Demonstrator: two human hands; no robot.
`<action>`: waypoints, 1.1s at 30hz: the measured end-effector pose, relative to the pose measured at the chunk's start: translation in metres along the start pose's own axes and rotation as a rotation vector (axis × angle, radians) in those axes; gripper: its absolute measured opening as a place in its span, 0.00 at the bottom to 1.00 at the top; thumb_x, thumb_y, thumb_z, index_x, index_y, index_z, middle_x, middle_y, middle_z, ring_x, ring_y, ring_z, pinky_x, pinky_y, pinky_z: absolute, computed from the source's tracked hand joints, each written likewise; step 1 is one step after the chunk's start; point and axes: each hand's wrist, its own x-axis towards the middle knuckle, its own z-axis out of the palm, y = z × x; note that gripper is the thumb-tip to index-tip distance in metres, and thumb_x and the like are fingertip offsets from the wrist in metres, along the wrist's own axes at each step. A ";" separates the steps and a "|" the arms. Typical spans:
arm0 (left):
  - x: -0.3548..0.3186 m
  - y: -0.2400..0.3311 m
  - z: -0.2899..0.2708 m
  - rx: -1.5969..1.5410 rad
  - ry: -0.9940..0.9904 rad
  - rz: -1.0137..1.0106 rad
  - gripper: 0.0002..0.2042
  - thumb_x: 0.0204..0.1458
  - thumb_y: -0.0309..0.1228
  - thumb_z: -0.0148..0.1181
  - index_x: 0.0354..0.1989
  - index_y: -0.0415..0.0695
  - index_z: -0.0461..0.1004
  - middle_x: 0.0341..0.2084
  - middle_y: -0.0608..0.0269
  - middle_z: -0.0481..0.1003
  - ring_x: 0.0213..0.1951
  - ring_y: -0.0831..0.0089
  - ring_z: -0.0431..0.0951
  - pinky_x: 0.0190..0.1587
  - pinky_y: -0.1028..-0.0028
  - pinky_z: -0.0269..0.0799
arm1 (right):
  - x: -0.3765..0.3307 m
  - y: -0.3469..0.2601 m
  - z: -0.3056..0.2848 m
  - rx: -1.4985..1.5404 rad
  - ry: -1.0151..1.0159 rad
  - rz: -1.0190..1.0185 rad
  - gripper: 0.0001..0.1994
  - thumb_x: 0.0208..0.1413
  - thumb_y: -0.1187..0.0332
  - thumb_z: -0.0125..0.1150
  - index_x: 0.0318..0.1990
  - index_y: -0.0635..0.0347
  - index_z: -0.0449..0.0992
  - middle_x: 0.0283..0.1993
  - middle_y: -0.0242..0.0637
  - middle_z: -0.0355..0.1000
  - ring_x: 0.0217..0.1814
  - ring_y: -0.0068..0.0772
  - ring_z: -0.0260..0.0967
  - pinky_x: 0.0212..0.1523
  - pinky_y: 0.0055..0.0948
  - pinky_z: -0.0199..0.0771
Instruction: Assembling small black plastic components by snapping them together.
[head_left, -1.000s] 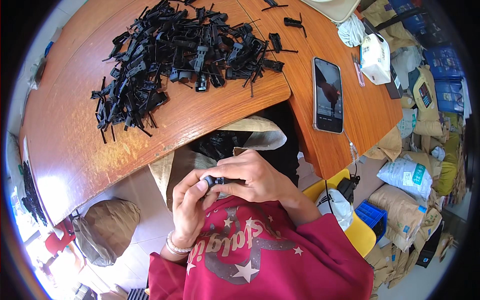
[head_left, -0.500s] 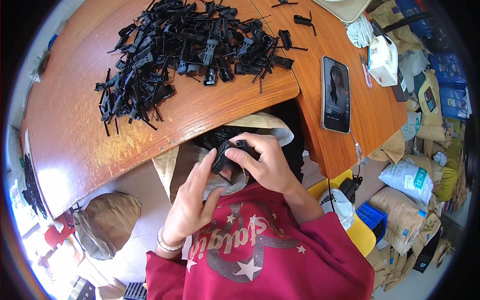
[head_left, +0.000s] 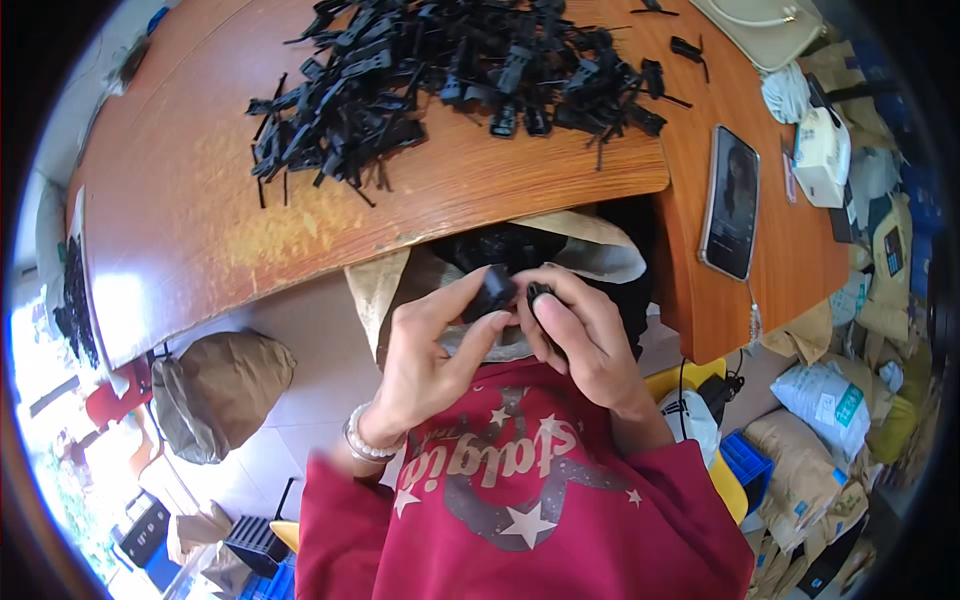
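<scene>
My left hand [head_left: 425, 350] pinches a black plastic part [head_left: 489, 291] between thumb and fingers. Close beside it, my right hand [head_left: 592, 345] is closed around another black plastic part [head_left: 538, 294], mostly covered by its fingers. Whether the two parts touch or are joined, I cannot tell. Both hands are over an open beige sack [head_left: 600, 255] in my lap, with dark pieces [head_left: 500, 245] inside. On the wooden table [head_left: 200, 220] ahead lies a large heap of black plastic parts [head_left: 370, 90] with thin strips sticking out.
A phone [head_left: 731, 205] lies on the table's right section, near a white tissue pack [head_left: 822, 158] and a coiled white cord [head_left: 786, 95]. A brown bag [head_left: 230, 385] stands on the floor at left. Paper sacks [head_left: 800, 445] and a blue crate [head_left: 745, 465] are at right.
The view has shifted, so the table appears farther up and right. My left hand, earlier with straight fingers against the black parts, now pinches one. My right hand keeps hold of the other.
</scene>
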 end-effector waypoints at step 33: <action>0.010 -0.011 -0.028 0.189 -0.328 0.075 0.15 0.48 0.26 0.62 0.43 0.31 0.72 0.31 0.46 0.77 0.31 0.57 0.79 0.34 0.71 0.73 | 0.000 0.012 -0.006 0.014 -0.099 0.158 0.11 0.61 0.70 0.50 0.38 0.71 0.74 0.23 0.33 0.70 0.17 0.15 0.59 0.18 0.17 0.58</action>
